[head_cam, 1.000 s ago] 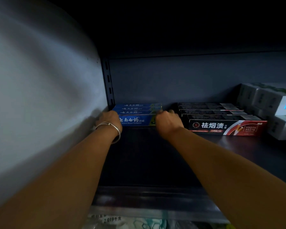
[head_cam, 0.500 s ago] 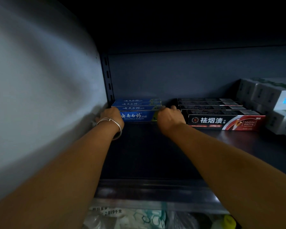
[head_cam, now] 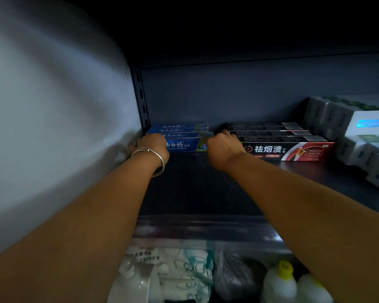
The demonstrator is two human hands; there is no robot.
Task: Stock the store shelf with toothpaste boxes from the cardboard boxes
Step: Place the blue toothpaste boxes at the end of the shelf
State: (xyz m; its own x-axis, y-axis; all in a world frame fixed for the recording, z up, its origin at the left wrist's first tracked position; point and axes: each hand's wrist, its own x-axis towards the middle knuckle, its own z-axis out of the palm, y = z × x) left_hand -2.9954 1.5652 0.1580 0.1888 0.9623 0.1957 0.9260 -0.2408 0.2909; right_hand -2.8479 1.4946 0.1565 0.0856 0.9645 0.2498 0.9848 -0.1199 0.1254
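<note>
Several blue toothpaste boxes [head_cam: 185, 145] lie in a row at the back left of the dark shelf [head_cam: 195, 189], against the side panel. My left hand [head_cam: 150, 144], with a silver bangle on the wrist, grips the left end of the front blue box. My right hand [head_cam: 223, 147] grips its right end, fingers curled over the top edge. The box rests on the shelf, in line with the ones behind it.
Black and red toothpaste boxes [head_cam: 289, 149] are lined up right of the blue ones. White boxes [head_cam: 359, 132] are stacked at the far right. A pale side panel [head_cam: 53, 127] bounds the left. Bottles [head_cam: 280, 281] and wrapped packages [head_cam: 184, 270] sit below.
Both hands stay on the ends of the front blue box. The view has tipped downward, so more of the lower shelf shows.
</note>
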